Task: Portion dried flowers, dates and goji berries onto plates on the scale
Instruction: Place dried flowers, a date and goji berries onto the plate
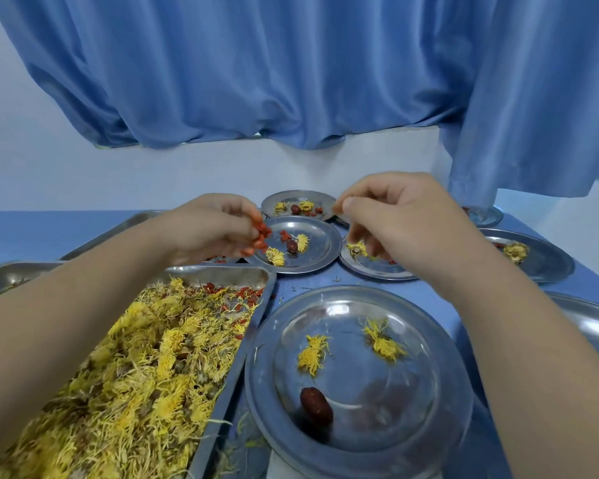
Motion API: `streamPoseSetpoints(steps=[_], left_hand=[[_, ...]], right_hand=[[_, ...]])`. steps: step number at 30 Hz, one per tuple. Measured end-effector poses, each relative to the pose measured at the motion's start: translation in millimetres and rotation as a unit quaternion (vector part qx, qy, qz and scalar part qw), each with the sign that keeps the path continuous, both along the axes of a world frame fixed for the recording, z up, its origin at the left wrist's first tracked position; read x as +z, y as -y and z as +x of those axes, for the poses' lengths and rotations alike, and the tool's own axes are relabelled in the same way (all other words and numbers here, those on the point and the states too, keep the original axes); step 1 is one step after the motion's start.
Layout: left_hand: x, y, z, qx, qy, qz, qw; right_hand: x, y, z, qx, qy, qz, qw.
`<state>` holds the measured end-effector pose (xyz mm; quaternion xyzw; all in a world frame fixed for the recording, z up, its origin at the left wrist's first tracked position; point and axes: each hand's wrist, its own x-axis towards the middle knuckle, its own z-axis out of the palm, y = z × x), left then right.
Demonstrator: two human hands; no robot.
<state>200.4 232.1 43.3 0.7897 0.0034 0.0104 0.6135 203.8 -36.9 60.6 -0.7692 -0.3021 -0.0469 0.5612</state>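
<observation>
Red goji berries (261, 236) in curled left hand (208, 229), right hand (395, 219) pinched, contents unclear

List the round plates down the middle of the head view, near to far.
Large round steel plate holding a dark-red date → smaller round steel plate by the left hand → farthest small steel plate.

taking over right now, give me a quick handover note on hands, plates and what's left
Left hand holds a pinch of goji berries at the edge of the middle plate.
Right hand has curled fingers; anything in it is hidden.
Near plate, on a white base that looks like the scale, has two dried flowers and one date, no berries.
Done: middle plate and back plate carry all three.
Left: berries for the near plate.
</observation>
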Motion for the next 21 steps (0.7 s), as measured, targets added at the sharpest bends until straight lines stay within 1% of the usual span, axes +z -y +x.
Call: streamPoseSetpoints(steps=[4, 6, 7, 9, 11, 12, 15, 19, 21], left_hand=[[2.2, 53.7, -17.6, -0.081, -0.003, -0.041, 0.996], [-2.6, 77.8, -21.8, -0.098, -0.014, -0.026, 0.995], [-5.6, 88.6, -23.1, -0.104, -0.023, 0.002, 0.994], [-11.5, 105.4, -25.9, -0.129, -0.039, 0.099, 0.986], [-13.7, 116.2, -29.1, -0.158, -0.054, 0.206, 0.964], [-13.6, 119.8, -30.3, -0.165, -0.062, 0.243, 0.954], [-13.0, 126.5, -33.8, -0.143, -0.059, 0.286, 0.946], [-15.8, 131.4, -33.4, -0.085, -0.021, 0.276, 0.957], [-18.1, 132.2, -33.4, -0.073, -0.015, 0.268, 0.961]], right_hand=[[6.9, 9.1, 2.5, -0.010, -0.004, 0.042, 0.999], [8.8, 11.3, 2.2, -0.010, 0.001, 0.047, 0.999], [9.7, 11.8, 1.7, -0.008, 0.003, 0.048, 0.999], [11.7, 12.8, -0.5, -0.002, 0.006, 0.055, 0.998], [13.8, 13.9, -3.2, 0.007, 0.008, 0.056, 0.998], [14.7, 14.6, -4.3, 0.012, 0.009, 0.054, 0.998], [17.6, 16.6, -6.2, 0.028, 0.014, 0.046, 0.998], [19.9, 20.3, -6.8, 0.030, 0.027, 0.046, 0.998], [20.4, 21.2, -6.9, 0.034, 0.025, 0.049, 0.998]])
